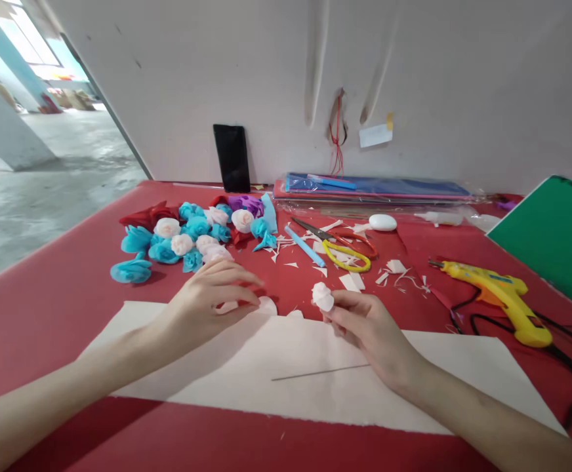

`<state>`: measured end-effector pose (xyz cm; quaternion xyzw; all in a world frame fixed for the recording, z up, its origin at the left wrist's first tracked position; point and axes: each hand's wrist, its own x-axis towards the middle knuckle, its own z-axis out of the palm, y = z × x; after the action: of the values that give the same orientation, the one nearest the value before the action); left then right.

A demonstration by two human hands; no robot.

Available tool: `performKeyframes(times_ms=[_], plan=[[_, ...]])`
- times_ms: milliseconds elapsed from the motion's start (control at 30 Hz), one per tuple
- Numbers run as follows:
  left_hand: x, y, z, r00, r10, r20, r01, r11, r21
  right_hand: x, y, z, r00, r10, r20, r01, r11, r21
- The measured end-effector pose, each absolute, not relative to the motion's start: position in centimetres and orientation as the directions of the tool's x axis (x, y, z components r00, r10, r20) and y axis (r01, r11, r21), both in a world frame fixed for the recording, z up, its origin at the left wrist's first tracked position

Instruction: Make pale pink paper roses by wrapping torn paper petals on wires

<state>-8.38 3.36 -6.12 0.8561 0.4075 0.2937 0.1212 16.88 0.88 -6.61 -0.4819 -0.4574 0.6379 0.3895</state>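
Observation:
Between the fingertips of my right hand [365, 328] is a small white paper flower [322, 297], held upright by its base. My left hand [212, 295] reaches over the far edge of a pale paper sheet [246, 373], fingers stretched and slightly apart. Close to its fingertips lies a white cut paper petal [267, 305]; whether they touch it I cannot tell. Another pale petal [295, 314] sits between the hands, partly over the sheet's edge. A thin dark wire [320, 373] lies on the sheet by my right wrist.
Blue, pink, red and purple paper flowers [197, 227] cluster at the back left. Scissors [347, 255], paper scraps and a blue pen [306, 246] lie mid-table. A yellow glue gun [512, 295] with black cable is at right. A black phone [231, 158] leans on the wall.

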Motion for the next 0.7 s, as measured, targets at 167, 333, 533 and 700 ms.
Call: performKeyframes(times_ms=[167,333,533,700], plan=[[-8.2,2.9,-6.4,0.425,0.865,0.265,0.65,-0.496,0.576,17.0,0.9,-6.5,-0.23,0.935,-0.27,-0.046,-0.288,-0.957],[-8.1,2.7,-6.5,0.387,0.909,0.157,0.636,-0.386,0.668,16.9,0.9,-6.5,-0.234,0.935,-0.267,-0.049,-0.286,-0.957],[-8.0,2.2,-6.4,0.313,0.946,0.088,0.538,-0.252,0.805,16.9,0.8,-6.6,-0.229,0.937,-0.263,-0.068,-0.285,-0.956],[-8.3,2.3,-7.3,0.256,0.966,0.045,0.39,-0.146,0.909,16.9,0.7,-6.6,-0.225,0.941,-0.255,-0.09,-0.28,-0.956]])
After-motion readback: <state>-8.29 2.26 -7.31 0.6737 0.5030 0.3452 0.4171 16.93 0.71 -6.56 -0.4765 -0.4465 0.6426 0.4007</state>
